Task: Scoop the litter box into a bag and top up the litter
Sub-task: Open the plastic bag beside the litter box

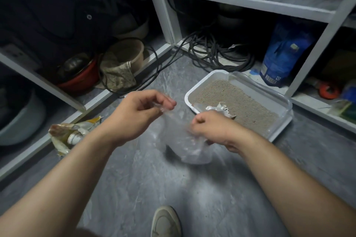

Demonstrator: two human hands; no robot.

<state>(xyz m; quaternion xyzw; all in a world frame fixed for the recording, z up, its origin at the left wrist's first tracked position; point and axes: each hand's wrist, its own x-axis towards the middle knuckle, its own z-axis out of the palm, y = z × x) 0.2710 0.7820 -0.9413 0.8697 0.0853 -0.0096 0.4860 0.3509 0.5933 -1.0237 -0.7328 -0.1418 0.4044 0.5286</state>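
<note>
Hands work a clear plastic bag (185,140) just in front of the litter box (285,119), which sits on the grey floor (134,188) against the white shelving (250,0). The left hand (134,113) pinches one edge of the bag's mouth between thumb and fingers (167,102), held a little above the film; the right hand (213,131) is clenched on the opposite edge, its knuckles just beside the box's near rim. Between them the bag hangs slack and looks empty, its bottom close to the floor.

Inside the box the litter (231,94) lies fairly level, and a white scoop-like thing (221,108) rests on it at the near corner, partly hidden behind the right hand; what exactly it is I cannot tell. A blue sack (281,54), possibly the fresh litter, stands on the low shelf behind the box.

Judging by this, the step in hand is opening the bag, so scooping has not begun. The next move calls for spreading the mouth wide, keeping it open with the left hand near the box's rim, and freeing the right hand to take up the scoop.
</note>
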